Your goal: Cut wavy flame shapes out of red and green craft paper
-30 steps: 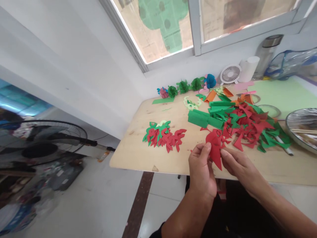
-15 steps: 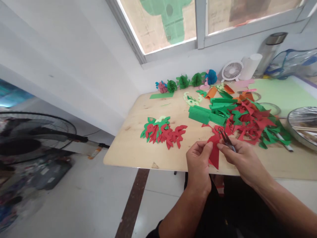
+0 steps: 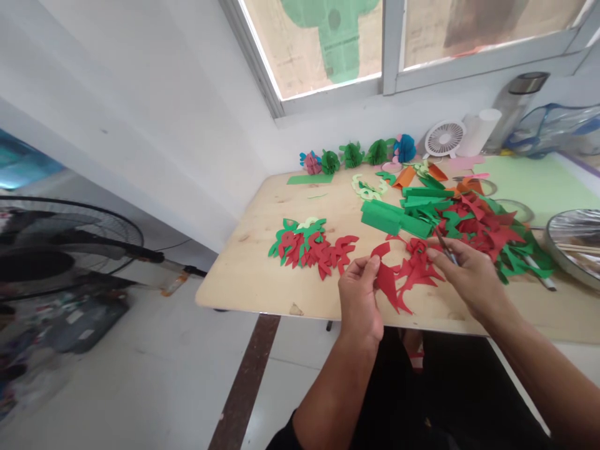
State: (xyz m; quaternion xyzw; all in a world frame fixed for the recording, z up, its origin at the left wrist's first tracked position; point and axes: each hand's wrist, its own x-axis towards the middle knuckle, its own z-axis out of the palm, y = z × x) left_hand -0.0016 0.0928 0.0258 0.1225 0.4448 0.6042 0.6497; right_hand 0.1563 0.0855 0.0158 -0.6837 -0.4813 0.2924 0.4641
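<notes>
White walls (image 3: 154,100) rise around me, a bright window (image 3: 390,50) far side, the pale wooden surface (image 3: 253,244) below; a dark strip (image 3: 244,384) crosses the light floor (image 3: 169,387) near left.

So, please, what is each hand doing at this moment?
Left hand: closed, pinching a piece of red paper.
Right hand: closed, holding the scissors.

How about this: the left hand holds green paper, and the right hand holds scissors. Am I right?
Not quite: the paper in the left hand is red, not green, as the head view shows. The right hand does hold scissors.
</notes>
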